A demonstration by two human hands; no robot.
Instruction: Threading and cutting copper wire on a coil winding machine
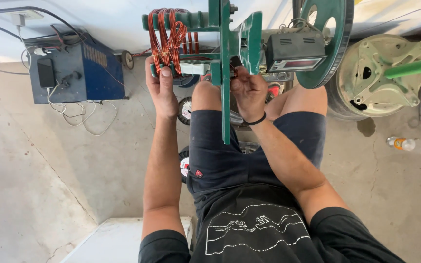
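**Both hands at the green winding frame**

My left hand (163, 87) is closed around the lower end of the copper wire coils (168, 39), with the thumb lying flat on top of the strands and pressing them against the green winding frame (226, 58). The coils are several loops of bright orange-red wire, hanging over the horizontal arm of the frame, at its left side. My right hand (248, 92) is just to the right of the frame's vertical bar. Its fingers are curled and touch the frame near some small red wire ends, but I cannot tell if it really grips something or only rests there. A black band (256, 120) goes around this wrist.

The vertical bar of the frame goes down between my knees, in front of my dark shorts (220, 156). Behind my right hand a grey counter box (294, 51) with a dark red display is fixed to the frame, and next to it is a large green wheel (328, 44).

Further out, at the left, a blue machine box (81, 70) stands on the concrete floor (35, 170), with a dark phone (46, 73) leaning on its front and white cables loose around it. At the right, a round pale metal housing (381, 75) lies behind a green rod (415, 65), and a plastic bottle (412, 145) lies on the floor near it.
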